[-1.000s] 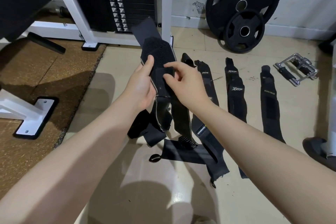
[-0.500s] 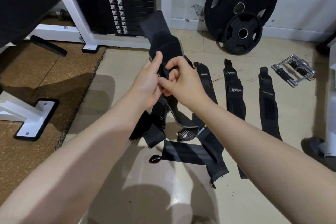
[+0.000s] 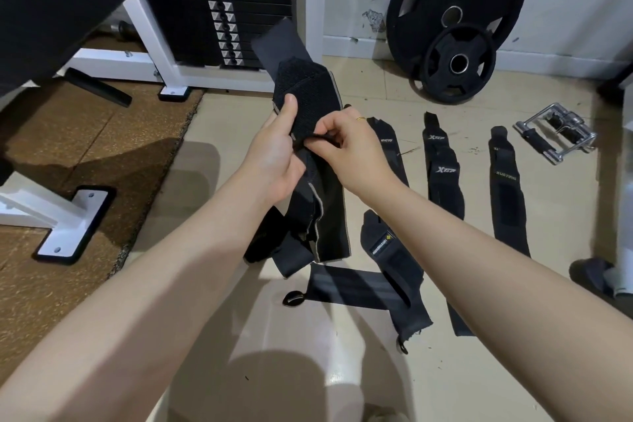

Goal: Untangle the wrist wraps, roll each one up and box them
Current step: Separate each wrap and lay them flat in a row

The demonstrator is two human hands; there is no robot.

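Left hand (image 3: pixel 274 161) grips the raised tangled wrap (image 3: pixel 305 113) from the side; right hand (image 3: pixel 346 147) pinches a strap edge at its middle. Likely soft, light and limp, best held near the hook-and-loop end. Beyond, straightened wraps (image 3: pixel 442 175) lie flat on the floor (image 3: pixel 239 120).

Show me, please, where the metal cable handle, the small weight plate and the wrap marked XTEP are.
Metal cable handle (image 3: pixel 556 137): head view, on its chrome frame.
Small weight plate (image 3: pixel 459 63): head view, at its hub.
XTEP wrap (image 3: pixel 445 171): head view, on the white lettering.
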